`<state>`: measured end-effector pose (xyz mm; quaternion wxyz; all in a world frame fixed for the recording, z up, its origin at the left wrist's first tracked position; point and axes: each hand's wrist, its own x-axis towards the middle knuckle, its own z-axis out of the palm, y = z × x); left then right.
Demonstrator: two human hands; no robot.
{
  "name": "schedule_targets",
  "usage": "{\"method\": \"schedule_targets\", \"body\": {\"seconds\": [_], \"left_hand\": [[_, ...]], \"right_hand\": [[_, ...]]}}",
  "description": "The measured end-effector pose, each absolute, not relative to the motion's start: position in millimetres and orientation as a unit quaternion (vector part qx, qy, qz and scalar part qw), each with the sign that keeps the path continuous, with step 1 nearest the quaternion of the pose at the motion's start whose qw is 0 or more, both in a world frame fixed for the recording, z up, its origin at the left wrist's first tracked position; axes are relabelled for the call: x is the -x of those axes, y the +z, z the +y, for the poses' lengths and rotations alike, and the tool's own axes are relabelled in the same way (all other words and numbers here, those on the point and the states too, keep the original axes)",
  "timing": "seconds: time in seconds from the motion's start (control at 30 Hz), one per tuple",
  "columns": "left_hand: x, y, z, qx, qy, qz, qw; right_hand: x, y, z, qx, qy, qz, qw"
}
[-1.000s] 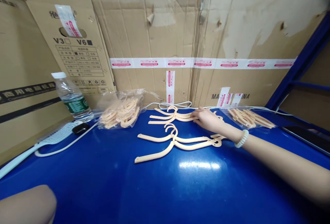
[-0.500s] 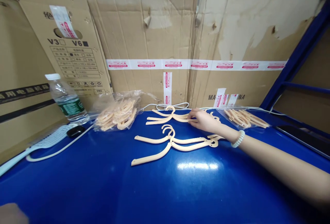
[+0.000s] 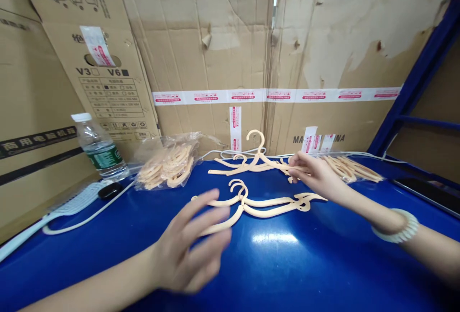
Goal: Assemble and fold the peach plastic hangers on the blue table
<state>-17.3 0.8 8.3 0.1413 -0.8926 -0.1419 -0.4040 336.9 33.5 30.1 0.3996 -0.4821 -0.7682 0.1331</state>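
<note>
Pinching a hanger (image 3: 268, 160) near the cardboard wall (image 3: 215, 67): your right hand (image 3: 312, 170). Your left hand (image 3: 194, 249) — fingers spread — partly hides nearer hangers (image 3: 266, 213); blue tabletop (image 3: 273, 273) gives room between.

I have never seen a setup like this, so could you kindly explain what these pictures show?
There is no machine here: one head-worn camera looks forward and down at a person's bare hands. The right hand holds a peach hanger by one arm, its hook upward. The left hand is blurred and open, apparently holding nothing, nearest to the front hangers lying on the blue table. Farther left are a bag of hangers and a water bottle; another clear bag lies right.
</note>
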Motion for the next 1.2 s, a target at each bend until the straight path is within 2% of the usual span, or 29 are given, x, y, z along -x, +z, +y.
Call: {"method": "schedule_targets", "body": {"seconds": [0.17,0.33,0.43,0.57,0.77,0.93,1.0,1.2], "left_hand": [[3,10,25,0.877,-0.391,-0.276,0.044],[4,4,23,0.870,-0.377,-0.319,-0.012],[4,1,18,0.883,-0.360,-0.299,-0.041],[3,-3,16,0.875,-0.372,-0.303,-0.071],[3,-9,15,0.870,-0.375,-0.303,-0.103],[5,-12,14,0.872,-0.366,-0.306,-0.113],[6,-13,15,0.872,-0.364,-0.306,-0.116],[6,-15,18,0.873,-0.351,-0.319,-0.116]], "right_hand": [[-334,34,11,0.447,0.239,-0.724,0.468],[-316,22,-2,0.427,0.318,-0.731,0.427],[-305,10,-7,0.436,0.318,-0.744,0.395],[-307,11,-6,0.445,0.267,-0.774,0.363],[-361,29,21,0.500,0.177,-0.733,0.427],[-400,15,45,0.524,-0.057,-0.802,0.281],[-402,8,50,0.502,-0.092,-0.824,0.246],[-393,-2,55,0.492,-0.127,-0.834,0.213]]}}
